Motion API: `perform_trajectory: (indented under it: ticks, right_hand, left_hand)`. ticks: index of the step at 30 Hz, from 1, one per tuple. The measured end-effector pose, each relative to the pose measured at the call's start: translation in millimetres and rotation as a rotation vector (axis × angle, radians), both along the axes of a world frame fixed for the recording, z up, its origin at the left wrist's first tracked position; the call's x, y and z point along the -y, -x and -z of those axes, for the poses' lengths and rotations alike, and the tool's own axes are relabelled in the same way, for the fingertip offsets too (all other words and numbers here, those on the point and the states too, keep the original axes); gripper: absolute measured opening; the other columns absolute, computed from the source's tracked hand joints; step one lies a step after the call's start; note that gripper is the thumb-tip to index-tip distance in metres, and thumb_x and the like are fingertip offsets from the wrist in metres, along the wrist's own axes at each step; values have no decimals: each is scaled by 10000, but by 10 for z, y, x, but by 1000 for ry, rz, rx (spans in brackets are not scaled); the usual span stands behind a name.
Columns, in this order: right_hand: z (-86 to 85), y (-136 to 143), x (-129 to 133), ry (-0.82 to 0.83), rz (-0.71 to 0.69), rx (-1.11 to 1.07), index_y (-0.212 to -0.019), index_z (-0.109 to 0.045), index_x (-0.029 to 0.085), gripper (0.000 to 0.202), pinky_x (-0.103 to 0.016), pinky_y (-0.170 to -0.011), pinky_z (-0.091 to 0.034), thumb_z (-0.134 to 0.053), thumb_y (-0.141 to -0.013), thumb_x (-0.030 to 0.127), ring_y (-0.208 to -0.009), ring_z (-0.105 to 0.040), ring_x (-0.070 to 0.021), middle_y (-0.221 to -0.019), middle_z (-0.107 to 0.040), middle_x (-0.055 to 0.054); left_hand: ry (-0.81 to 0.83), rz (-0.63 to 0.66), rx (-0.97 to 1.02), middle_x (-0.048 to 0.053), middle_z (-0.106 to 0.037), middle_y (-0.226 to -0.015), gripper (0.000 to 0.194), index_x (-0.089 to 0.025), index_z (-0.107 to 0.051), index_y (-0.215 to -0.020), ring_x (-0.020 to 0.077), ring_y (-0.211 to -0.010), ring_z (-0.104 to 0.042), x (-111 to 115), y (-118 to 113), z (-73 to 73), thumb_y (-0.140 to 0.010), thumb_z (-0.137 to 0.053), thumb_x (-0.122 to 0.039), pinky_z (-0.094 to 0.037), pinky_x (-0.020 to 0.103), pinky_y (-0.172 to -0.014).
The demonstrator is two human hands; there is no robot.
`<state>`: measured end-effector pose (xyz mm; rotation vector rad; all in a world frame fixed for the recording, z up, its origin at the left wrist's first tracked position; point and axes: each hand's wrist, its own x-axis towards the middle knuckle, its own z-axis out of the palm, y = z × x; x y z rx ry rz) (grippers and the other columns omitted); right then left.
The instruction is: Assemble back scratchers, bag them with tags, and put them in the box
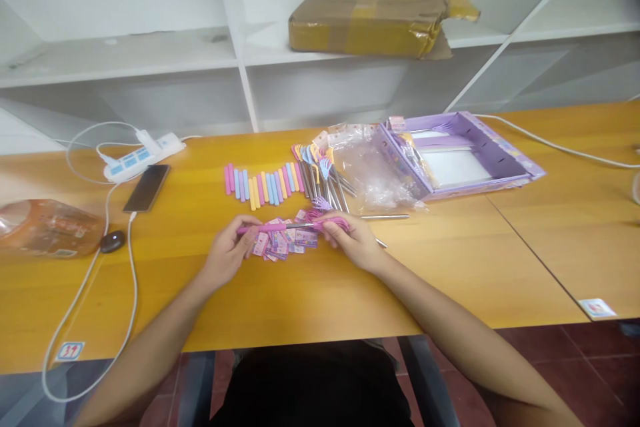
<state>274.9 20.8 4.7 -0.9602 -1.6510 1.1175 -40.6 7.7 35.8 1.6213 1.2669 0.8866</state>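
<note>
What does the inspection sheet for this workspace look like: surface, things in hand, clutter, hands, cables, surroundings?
Surface: wooden table, joined to a second one at the right.
Things in hand: pink telescopic stick held level over a pile of small tags; row of coloured grips, bunch of claw sticks, purple box open.
Clutter: clear bags, phone, bottle lying on its side, loose sticker.
Hands: left hand pinches the stick's grip end, right hand the claw end.
Cables: power strip with white leads; white cable behind the box.
Surroundings: white shelving, cardboard parcel.
</note>
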Motion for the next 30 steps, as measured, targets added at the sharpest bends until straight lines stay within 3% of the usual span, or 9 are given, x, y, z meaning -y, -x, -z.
perform_trajectory:
  ticks: [4, 7, 9, 12, 16, 19, 23, 27, 30]
  right_hand:
    - [-296, -137, -17, -381, -106, 224, -1220, -802, 263, 224, -368, -860, -625, -630, -1092, 327, -959, -765, -212, -1100, -808, -83]
    - [-465, -194, 106, -585, -122, 354, -1384, -732, 275, 323, -386, -958, -622, -594, -1099, 210, -1113, -761, -227, -1243, -791, -90]
    - [-517, -180, 228, -711, -71, 462, -1389, -720, 250, 329, -379, -922, -622, -592, -1094, 184, -1065, -758, -229, -1212, -791, -97]
    - [-514, -84, 416, -853, 23, 646, -1321, -740, 217, 278, -387, -844, -597, -605, -1083, 173, -982, -729, -244, -1131, -784, -110]
    - [-425, 127, 595, -920, 147, 743, -1295, -731, 205, 268, -412, -830, -551, -570, -1089, 148, -985, -691, -269, -1036, -766, -108]
    - [-371, 195, 673, -957, 223, 731, -1246, -722, 191, 247, -407, -845, -527, -559, -1081, 110, -974, -684, -263, -990, -766, -96]
    - [-308, -212, 804, -900, 355, 700, -1317, -708, 257, 319, -429, -878, -525, -561, -1074, 111, -1066, -710, -275, -1097, -799, -93]
    - [-171, -1161, 945, -884, 568, 806, -1299, -746, 358, 408, -457, -911, -541, -667, -1003, 89, -1058, -758, -291, -1115, -826, -55]
    - [-68, -1810, 1050, -870, 696, 872, -1164, -803, 345, 289, -452, -882, -549, -726, -980, 137, -980, -777, -294, -1042, -834, -48]
  left_hand:
    - [-237, -5, -391, 23, -734, -899, 297, -243, -732, -1105, 204, -789, -648, 68, 115, -548, -1040, -646, -520, -444, 308, -726]
    - [-460, 113, -648, 46, -731, -949, 274, -250, -752, -1099, 239, -860, -643, 204, 23, -755, -1042, -656, -500, -442, 348, -801]
    - [-548, 211, -735, 63, -706, -911, 249, -232, -752, -1078, 251, -851, -620, 300, -108, -727, -1067, -628, -447, -435, 357, -790]
    - [-594, 307, -803, 93, -706, -973, 178, -221, -736, -1125, 262, -878, -626, 435, -307, -521, -1092, -579, -299, -433, 346, -746]
    - [-666, 217, -851, 79, -701, -941, 201, -236, -717, -1217, 234, -801, -633, 576, -459, -227, -1080, -572, -207, -431, 321, -668]
    - [-758, 153, -833, 76, -706, -901, 190, -225, -727, -1188, 232, -802, -655, 612, -424, -147, -1067, -586, -187, -463, 326, -674]
    - [-848, 140, -859, 85, -768, -991, 282, -233, -734, -1222, 219, -844, -701, 596, 41, -289, -1079, -508, -142, -518, 333, -729]
    - [-909, 138, -825, 51, -802, -988, 247, -279, -748, -1239, 212, -819, -713, 669, 847, -495, -1065, -594, -197, -555, 346, -773]
    - [-916, 105, -801, 30, -806, -946, 299, -311, -741, -1289, 209, -767, -714, 791, 1274, -528, -1045, -624, -183, -565, 356, -748]
